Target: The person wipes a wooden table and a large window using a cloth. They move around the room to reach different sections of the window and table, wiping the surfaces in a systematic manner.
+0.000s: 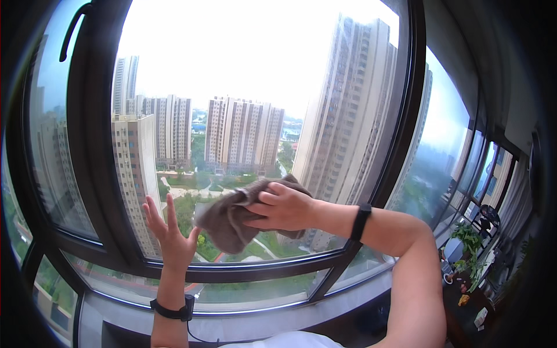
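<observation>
A crumpled grey-brown cloth [230,217] is gripped in my right hand [283,208], in front of the large window pane [243,56]. Part of the cloth hangs below the fingers and looks blurred; whether it touches the glass I cannot tell. To its left my left hand [172,235] is raised with fingers spread and holds nothing. Its thumb reaches close to the cloth's left edge. Black bands circle both wrists, and a thin cable runs from the left one [187,306].
A dark window frame [261,273] surrounds the pane, above a pale sill [261,322]. At upper left is a black window handle [72,32]. Potted plants [465,237] and a small white box [480,317] stand at right. High-rise buildings [243,135] show outside.
</observation>
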### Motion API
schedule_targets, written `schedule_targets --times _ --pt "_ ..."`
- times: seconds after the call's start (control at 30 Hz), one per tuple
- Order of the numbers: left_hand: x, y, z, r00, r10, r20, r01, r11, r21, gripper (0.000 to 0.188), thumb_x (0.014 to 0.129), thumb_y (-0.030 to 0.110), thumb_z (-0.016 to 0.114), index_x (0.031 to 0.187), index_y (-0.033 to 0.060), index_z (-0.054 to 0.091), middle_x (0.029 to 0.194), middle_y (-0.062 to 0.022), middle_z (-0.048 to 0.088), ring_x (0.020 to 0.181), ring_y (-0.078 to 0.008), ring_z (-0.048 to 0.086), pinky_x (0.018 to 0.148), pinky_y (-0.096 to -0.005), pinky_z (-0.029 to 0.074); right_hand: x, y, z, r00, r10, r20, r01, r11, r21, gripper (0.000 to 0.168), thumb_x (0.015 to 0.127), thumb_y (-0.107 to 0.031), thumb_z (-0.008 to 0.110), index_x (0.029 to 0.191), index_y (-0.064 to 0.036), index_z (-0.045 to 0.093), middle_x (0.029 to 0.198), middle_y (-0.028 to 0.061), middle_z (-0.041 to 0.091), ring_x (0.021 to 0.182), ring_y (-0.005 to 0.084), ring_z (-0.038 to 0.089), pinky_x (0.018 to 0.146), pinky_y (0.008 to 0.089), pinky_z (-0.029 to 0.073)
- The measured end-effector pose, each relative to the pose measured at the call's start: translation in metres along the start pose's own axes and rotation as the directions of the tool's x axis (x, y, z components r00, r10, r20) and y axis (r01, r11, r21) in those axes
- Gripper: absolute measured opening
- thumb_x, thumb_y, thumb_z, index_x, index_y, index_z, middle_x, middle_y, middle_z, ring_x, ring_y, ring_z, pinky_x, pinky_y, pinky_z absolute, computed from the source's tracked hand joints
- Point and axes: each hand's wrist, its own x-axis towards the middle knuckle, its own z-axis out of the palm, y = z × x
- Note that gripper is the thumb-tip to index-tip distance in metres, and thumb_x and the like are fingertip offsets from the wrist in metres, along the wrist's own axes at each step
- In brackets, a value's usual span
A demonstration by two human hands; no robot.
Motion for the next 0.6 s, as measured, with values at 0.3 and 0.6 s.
schedule_targets --times 0.3,0.6 --pt "-0.002 -0.013 -0.011 0.994 -0.079 0.071 0.079 0.997 -0.003 0.117 0.062 0.025 0.091 0.156 0.0238 0.021 0.16 -0.0258 -0.004 0.146 -0.0514 0.0 0.108 -0.0719 0.016 -0.116 0.256 -0.122 0.385 0.79 -0.477 -0.923 0.331 -0.197 0.064 0.08 -0.004 0.068 0.139 -0.021 0.05 0.126 0.0159 0.058 0.115 0.0384 0.057 0.097 0.0446 0.048" --pt "-0.002 -0.016 -0.015 0.991 -0.115 0.074 0.113 0.993 0.032 0.117 0.062 0.022 0.091 0.156 0.0214 0.021 0.16 -0.0263 -0.004 0.147 -0.0499 -0.001 0.112 -0.067 0.014 0.161 0.285 -0.064 0.649 0.515 -0.56 -0.669 0.737 -0.097 0.05 0.083 -0.026 0.066 0.132 -0.017 0.059 0.123 0.0159 0.063 0.11 0.0376 0.062 0.091 0.0483 0.052"
